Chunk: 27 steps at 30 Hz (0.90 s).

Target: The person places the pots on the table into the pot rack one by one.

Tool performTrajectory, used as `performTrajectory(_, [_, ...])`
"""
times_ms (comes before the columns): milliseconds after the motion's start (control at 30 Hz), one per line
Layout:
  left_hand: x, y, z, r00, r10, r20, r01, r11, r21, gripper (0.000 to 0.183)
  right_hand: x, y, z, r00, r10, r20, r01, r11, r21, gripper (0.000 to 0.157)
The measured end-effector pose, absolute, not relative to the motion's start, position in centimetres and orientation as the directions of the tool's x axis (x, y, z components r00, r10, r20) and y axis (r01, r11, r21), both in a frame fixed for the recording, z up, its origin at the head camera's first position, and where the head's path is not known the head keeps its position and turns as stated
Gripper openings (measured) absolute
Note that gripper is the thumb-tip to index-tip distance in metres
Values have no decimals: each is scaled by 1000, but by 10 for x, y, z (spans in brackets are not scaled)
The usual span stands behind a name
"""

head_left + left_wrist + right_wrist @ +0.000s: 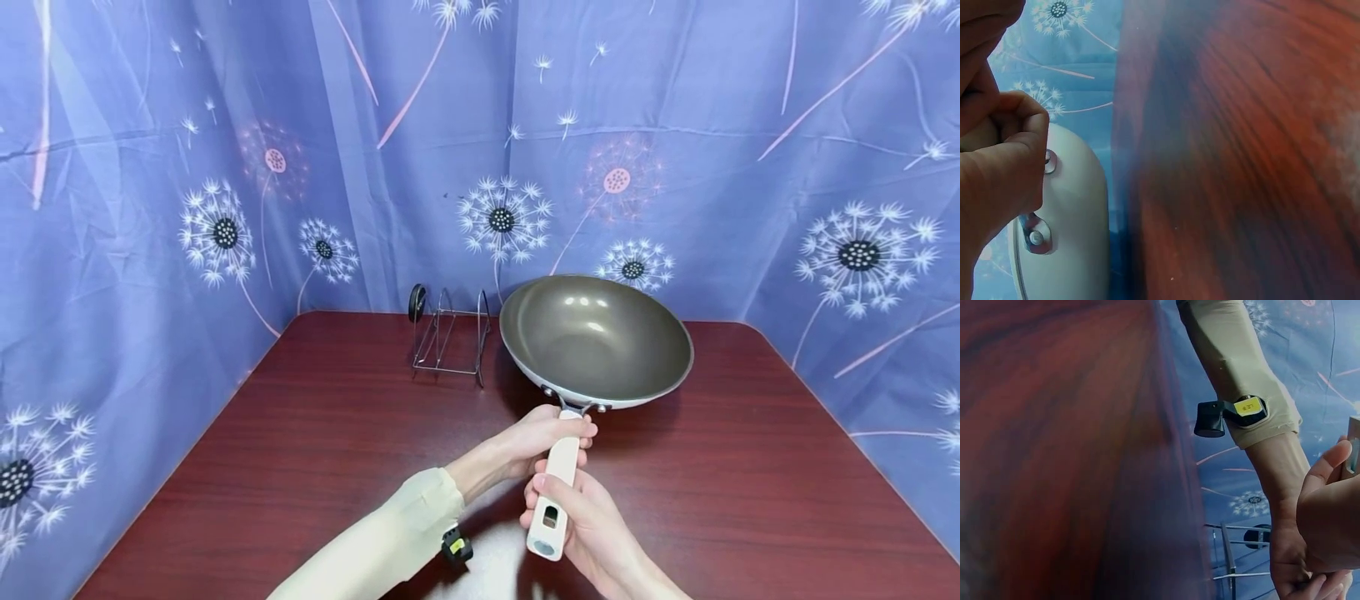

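Note:
A wok (596, 337) with a dark grey inside and a pale outside is held above the table, its bowl tipped toward me. Near the bowl, my left hand (536, 442) grips the white handle (562, 458). Lower down, my right hand (588, 521) wraps round the same handle, close to its end with the hanging hole. In the left wrist view, the left hand (1007, 169) curls round the handle beside the riveted bracket (1036, 236) on the wok's pale outer wall (1079, 206). The right wrist view shows the right hand (1332, 512) with the handle end partly cut off.
To the left of the wok, a wire rack (450, 342) with a black round knob (417, 302) stands on the dark red wooden table (337, 433). Blue dandelion-print curtains (420, 167) hang behind and along both sides. A small black camera (456, 546) is strapped to the left wrist.

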<state>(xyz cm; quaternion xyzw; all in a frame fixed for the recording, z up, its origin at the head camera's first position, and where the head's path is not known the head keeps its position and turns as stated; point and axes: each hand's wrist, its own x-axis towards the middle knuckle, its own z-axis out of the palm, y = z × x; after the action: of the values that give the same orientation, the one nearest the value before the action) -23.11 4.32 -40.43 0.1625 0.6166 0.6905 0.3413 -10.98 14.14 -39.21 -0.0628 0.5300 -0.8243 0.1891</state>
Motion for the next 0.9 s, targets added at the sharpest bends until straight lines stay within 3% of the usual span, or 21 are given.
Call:
performTrajectory(400, [-222,33,-387,-710,700,-78,-225,-121,967,14,-104,134,-391,-913,-406,48,104,-346,-933,22])
performTrajectory(633, [-217,30,-373,-762,647,8,-156,-197,968,24,-106,132,-387,-877,-448,176,-4,-358,-934,20])
performTrajectory(900, [-214,20,-365,-786,613,83,-77,-230,970,31,-110,130,-382,-852,-486,196,-72,-263,-962,30])
